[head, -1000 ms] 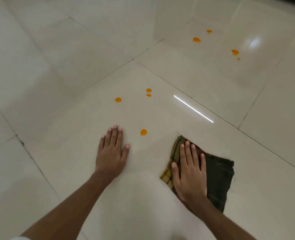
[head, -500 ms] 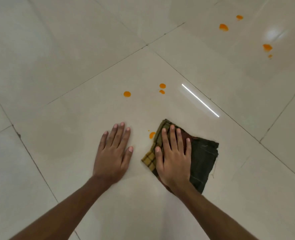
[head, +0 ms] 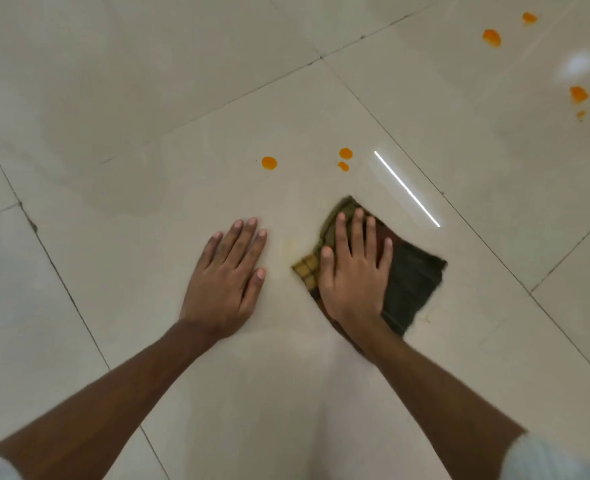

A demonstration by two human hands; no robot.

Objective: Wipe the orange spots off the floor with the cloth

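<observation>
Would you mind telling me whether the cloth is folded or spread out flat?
Folded. The cloth forms a compact rectangle under the right hand, with a checked layer showing at its left edge.

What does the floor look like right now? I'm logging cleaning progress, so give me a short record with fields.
surface: glossy pale tiled floor
left hand: flat on the floor, empty
right hand: palm pressed flat on the cloth
cloth: folded, dark green with a yellow checked edge
nearest spots: single spot and a pair ahead of the hands
far spots: four at upper right
residue: faint yellowish smear between the hands
</observation>
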